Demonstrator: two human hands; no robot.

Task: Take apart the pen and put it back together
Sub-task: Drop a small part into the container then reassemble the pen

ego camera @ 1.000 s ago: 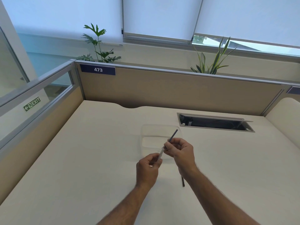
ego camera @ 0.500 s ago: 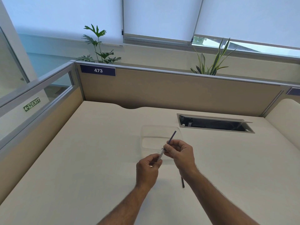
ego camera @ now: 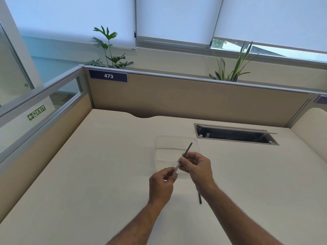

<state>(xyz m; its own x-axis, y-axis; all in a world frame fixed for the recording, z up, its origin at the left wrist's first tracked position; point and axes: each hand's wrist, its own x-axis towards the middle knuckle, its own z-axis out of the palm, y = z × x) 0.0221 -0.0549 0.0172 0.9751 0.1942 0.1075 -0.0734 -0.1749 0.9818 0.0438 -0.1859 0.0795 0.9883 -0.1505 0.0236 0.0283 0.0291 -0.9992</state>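
Above the desk, my left hand [ego camera: 161, 184] pinches the lower end of a clear pen barrel [ego camera: 176, 168]. My right hand [ego camera: 197, 167] grips a thin dark refill [ego camera: 187, 149] whose upper end sticks up and to the right past my fingers. The refill's lower end meets the barrel's top between my two hands; how deep it sits inside is hidden by my fingers. A second dark slim pen part [ego camera: 200, 198] lies on the desk under my right wrist, partly covered by it.
A clear plastic tray [ego camera: 159, 147] lies on the cream desk [ego camera: 88, 174] just behind my hands. An open cable hatch [ego camera: 235, 134] is at the back right. Beige partition walls [ego camera: 194, 101] close off the back and left.
The hands have stayed almost in place. My right hand has slid slightly down along the refill toward the barrel, and slightly less of the refill shows above my fingers.
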